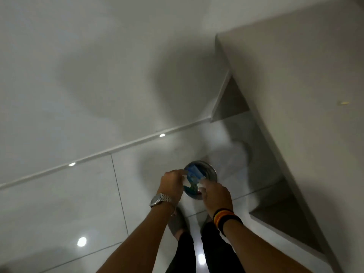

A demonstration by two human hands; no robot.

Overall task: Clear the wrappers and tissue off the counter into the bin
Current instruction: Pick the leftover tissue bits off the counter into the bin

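A round metal bin (210, 169) stands on the tiled floor below me, beside the counter. Both hands hover over its mouth. My left hand (171, 183), with a silver watch on the wrist, pinches the edge of a blue wrapper (194, 173) that lies across the bin's opening. My right hand (215, 195), with a striped wristband, has its fingers closed on something pale at the wrapper's lower edge; blur hides what it is. More crumpled colourful wrapper shows between the hands inside the bin.
The beige counter (295, 75) rises at the right, with a small yellowish scrap (343, 103) on its top and open shelves (275, 211) under it. A white wall and skirting run across the left. My feet stand just behind the bin.
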